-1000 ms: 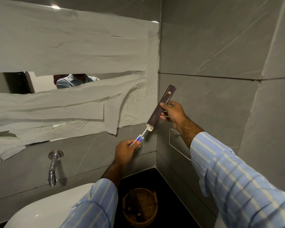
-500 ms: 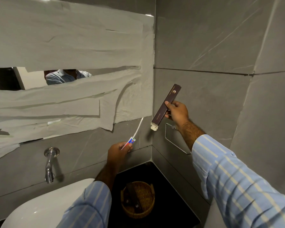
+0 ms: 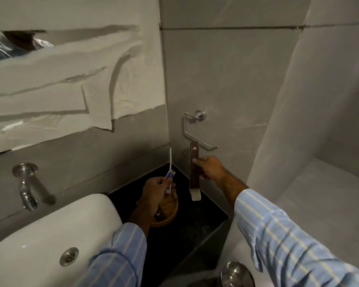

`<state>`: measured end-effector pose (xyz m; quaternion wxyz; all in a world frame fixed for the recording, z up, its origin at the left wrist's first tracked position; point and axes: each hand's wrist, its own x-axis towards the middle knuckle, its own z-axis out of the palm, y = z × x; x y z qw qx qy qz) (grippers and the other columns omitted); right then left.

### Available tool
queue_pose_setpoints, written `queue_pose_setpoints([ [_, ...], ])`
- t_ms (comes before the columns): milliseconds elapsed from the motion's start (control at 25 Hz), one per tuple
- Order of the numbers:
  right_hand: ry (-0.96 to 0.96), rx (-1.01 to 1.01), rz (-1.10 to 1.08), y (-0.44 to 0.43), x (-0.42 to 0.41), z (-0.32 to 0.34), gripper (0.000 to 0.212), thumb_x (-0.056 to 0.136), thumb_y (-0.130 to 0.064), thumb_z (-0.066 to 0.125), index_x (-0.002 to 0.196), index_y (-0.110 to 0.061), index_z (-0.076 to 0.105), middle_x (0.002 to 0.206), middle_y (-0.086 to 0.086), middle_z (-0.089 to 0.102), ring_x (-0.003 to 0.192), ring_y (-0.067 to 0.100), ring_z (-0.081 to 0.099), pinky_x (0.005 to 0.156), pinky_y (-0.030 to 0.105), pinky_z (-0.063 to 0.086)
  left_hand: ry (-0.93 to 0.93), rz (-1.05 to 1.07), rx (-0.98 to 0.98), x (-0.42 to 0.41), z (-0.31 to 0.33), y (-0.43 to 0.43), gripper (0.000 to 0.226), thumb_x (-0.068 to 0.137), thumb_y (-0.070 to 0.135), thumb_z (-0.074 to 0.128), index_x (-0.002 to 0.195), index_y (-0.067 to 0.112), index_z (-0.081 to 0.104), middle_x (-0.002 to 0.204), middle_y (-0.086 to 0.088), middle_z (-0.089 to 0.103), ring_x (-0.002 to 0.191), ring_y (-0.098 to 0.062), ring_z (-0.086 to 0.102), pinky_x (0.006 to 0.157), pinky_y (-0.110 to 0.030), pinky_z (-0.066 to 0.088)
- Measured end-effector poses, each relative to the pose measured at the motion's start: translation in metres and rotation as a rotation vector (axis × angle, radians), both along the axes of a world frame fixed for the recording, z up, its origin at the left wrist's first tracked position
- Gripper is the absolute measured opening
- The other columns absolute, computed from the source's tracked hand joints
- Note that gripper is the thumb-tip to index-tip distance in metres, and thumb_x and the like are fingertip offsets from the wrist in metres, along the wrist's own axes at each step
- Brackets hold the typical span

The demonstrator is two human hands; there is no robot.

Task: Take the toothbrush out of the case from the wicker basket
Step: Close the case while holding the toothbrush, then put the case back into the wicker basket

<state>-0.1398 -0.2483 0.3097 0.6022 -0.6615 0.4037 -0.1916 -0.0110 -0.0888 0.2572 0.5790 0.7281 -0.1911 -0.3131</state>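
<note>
My left hand [image 3: 153, 193] grips a white toothbrush [image 3: 170, 162] together with a small red, white and blue tube; the brush points up, fully clear of its case. My right hand [image 3: 209, 168] holds the long dark brown case [image 3: 194, 164] upright, a white flap hanging from its open lower end. The two hands are a short gap apart. Below them the round wicker basket [image 3: 168, 212] sits on the black counter [image 3: 195, 228], partly hidden by my left hand and wrist.
A white basin [image 3: 50, 235] with a metal drain fills the lower left, under a wall tap [image 3: 26, 185]. A chrome holder [image 3: 193, 129] is fixed to the grey wall behind the case. Paper covers the mirror [image 3: 60, 79]. A steel lid [image 3: 236, 274] shows at the bottom.
The toothbrush came fully out of the case and the hands moved apart. Both hands then lowered over the basket, the case turned upright, and the camera tilted downward.
</note>
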Motion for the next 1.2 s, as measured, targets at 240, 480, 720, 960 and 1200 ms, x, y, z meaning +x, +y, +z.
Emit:
queue_pose_setpoints([
  [240,0.204,0.163,-0.028,0.011,-0.065,-0.098,0.024,0.094,-0.026,0.062,0.106,-0.007,0.068,0.083,0.007,0.071,0.067,0.016,0.07,0.058,0.026,0.06,0.152,-0.199,0.135,-0.058,-0.076,-0.008,0.023,0.094,0.018,0.063,0.109,0.0,0.067,0.087,-0.01,0.074,0.07,-0.016,0.075,0.063,-0.026,0.061],
  [480,0.438,0.195,-0.091,0.013,-0.14,-0.171,0.037,0.086,-0.039,0.069,0.103,-0.007,0.074,0.091,0.012,0.077,0.076,0.022,0.074,0.07,0.03,0.059,0.305,-0.395,0.289,-0.109,-0.138,-0.014,0.019,0.092,0.012,0.066,0.106,0.0,0.068,0.087,-0.014,0.075,0.068,-0.02,0.075,0.056,-0.027,0.061],
  [720,0.695,0.281,-0.142,0.015,-0.216,-0.238,0.042,0.087,-0.046,0.065,0.063,-0.012,0.063,0.064,0.005,0.061,0.072,0.025,0.062,0.066,0.029,0.047,0.33,-0.528,0.412,-0.155,-0.181,-0.026,0.01,0.091,0.004,0.064,0.095,-0.005,0.067,0.084,-0.023,0.069,0.055,-0.018,0.07,0.052,-0.028,0.059],
  [960,0.817,0.419,-0.184,-0.004,-0.249,-0.307,0.047,0.085,-0.055,0.064,0.072,-0.011,0.056,0.067,0.0,0.057,0.068,0.017,0.057,0.05,0.022,0.037,0.312,-0.578,0.556,-0.171,-0.222,-0.038,0.012,0.091,0.008,0.065,0.099,0.0,0.069,0.079,-0.014,0.071,0.06,-0.019,0.07,0.052,-0.025,0.059],
  [1200,0.836,0.488,-0.161,-0.033,-0.259,-0.367,0.034,0.091,-0.034,0.063,0.099,-0.001,0.067,0.092,0.014,0.067,0.083,0.026,0.063,0.069,0.03,0.051,0.246,-0.561,0.658,-0.175,-0.261,-0.051,0.004,0.09,0.016,0.068,0.09,0.013,0.071,0.083,-0.009,0.077,0.071,-0.021,0.077,0.058,-0.028,0.06],
])
